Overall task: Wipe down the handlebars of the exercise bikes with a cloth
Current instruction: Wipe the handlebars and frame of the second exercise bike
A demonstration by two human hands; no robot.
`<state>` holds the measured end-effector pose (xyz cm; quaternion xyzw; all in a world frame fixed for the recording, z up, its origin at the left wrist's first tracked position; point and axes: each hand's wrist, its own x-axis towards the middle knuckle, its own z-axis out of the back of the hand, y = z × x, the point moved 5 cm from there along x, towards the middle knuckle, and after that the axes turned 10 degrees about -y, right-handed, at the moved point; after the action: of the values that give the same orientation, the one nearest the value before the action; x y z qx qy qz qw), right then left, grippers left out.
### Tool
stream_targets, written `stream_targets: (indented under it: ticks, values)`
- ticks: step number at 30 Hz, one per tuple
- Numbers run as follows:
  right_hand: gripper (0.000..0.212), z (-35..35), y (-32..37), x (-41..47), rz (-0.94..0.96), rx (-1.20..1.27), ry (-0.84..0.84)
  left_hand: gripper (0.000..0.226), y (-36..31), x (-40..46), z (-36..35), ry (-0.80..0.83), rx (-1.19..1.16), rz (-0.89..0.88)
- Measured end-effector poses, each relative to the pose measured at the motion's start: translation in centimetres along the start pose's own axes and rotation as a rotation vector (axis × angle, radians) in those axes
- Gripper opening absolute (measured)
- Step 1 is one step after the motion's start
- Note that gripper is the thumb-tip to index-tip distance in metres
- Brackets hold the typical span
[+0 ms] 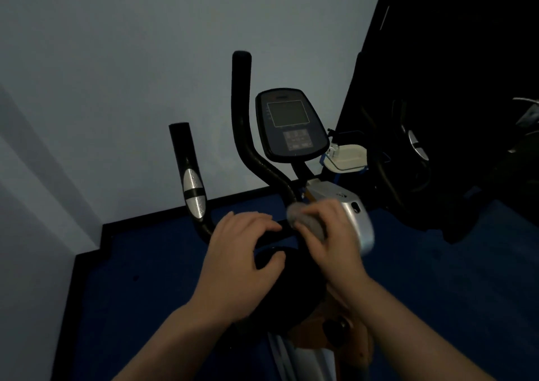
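Note:
An exercise bike stands in front of me with black handlebars [243, 124] that curve up on the left and in the middle. A silver sensor pad [194, 194] sits on the left grip. My right hand [329, 237] grips a small grey cloth [306, 217] bunched against the handlebar's low middle part near the stem. My left hand [239, 252] hovers just left of the cloth with loosely bent fingers over the crossbar and holds nothing that I can see. The bike's console [290, 124] is dark.
A white-grey wall runs behind the bike, and blue carpet [145, 278] covers the floor. A second dark machine [437, 147] stands close on the right. A white tray-like object [347, 156] sits behind the console. The bike's silver housing [355, 205] is under my right hand.

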<state>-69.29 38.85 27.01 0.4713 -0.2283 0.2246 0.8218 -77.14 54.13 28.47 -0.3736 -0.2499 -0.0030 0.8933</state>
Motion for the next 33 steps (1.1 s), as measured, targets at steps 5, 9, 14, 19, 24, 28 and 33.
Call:
stream_targets:
  ticks: [5,9,14,19,24,28,33]
  values:
    - [0.014,-0.7,0.1,2.1,-0.092,0.030,-0.003,0.044,0.5,-0.3,-0.5,0.021,-0.056,0.053]
    - [0.010,1.7,-0.7,-5.1,-0.245,0.134,-0.079,0.042,0.8,-0.3,-0.6,0.051,-0.077,0.048]
    - [0.008,0.7,-0.2,-0.9,-0.218,0.013,-0.034,0.046,0.5,0.0,-1.1,0.107,-0.071,0.012]
    - [0.008,0.6,-0.8,-2.3,-0.313,0.121,-0.092,0.049,0.6,0.0,-1.0,0.143,-0.037,0.013]
    - [0.009,0.7,-0.1,-2.3,-0.173,0.026,-0.006,0.050,0.6,0.2,-1.4,0.128,-0.025,0.051]
    - [0.012,-1.9,0.9,4.1,-0.095,-0.034,0.048,0.043,0.5,0.5,-1.1,0.131,-0.050,0.029]
    - [0.009,0.2,-0.4,0.9,-0.115,0.050,0.072,0.029,2.3,5.1,3.8,-0.200,0.010,-0.026]
